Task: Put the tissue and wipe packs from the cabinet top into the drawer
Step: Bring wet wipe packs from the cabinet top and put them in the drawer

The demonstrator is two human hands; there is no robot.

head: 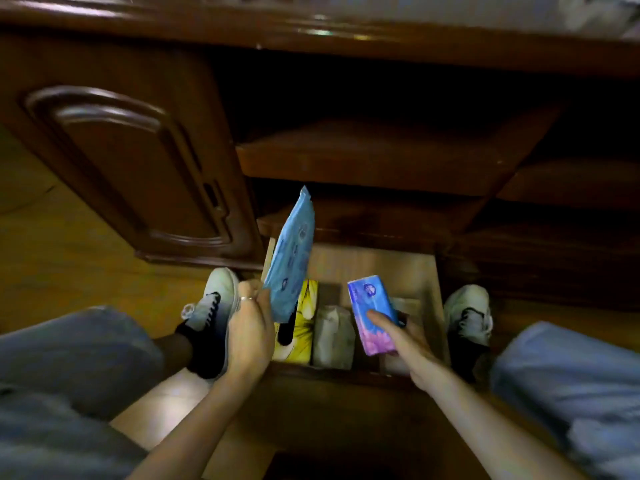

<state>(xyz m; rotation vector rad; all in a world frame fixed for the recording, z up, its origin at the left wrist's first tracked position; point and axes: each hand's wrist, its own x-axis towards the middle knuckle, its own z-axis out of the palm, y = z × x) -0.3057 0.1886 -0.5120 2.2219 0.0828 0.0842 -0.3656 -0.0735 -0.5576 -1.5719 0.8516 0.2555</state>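
Observation:
My left hand (250, 325) grips the lower end of a long light-blue wipe pack (290, 258), which stands tilted over the left side of the open wooden drawer (434, 292). My right hand (403, 336) holds a smaller blue and purple tissue pack (371, 315) over the drawer's middle. A yellow pack (304, 322) and a pale greyish pack (333, 336) lie inside the drawer below them.
The drawer is pulled out from a dark wooden cabinet with open shelves (374, 157) above it and a carved door (128, 168) at left. My two shoes (211, 306) (468, 313) flank the drawer on the wooden floor. The cabinet top edge (311, 29) runs overhead.

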